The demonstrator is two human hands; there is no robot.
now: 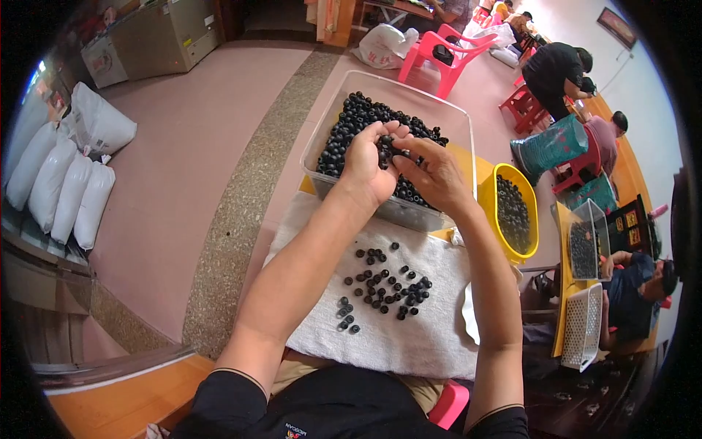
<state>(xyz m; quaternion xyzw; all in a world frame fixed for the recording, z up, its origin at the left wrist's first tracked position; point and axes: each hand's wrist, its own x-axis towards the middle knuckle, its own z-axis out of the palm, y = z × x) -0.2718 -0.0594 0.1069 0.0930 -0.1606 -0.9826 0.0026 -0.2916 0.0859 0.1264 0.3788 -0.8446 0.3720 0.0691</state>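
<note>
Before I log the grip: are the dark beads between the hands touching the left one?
Touching: the head view shows beads lying in the cupped left hand.

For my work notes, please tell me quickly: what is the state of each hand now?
Left hand: cupped, holding small black beads.
Right hand: fingers bent at these beads; whether it grips one cannot be told.

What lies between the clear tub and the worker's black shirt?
In the head view, mainly a white towel lies there, with small black beads scattered over it.
</note>
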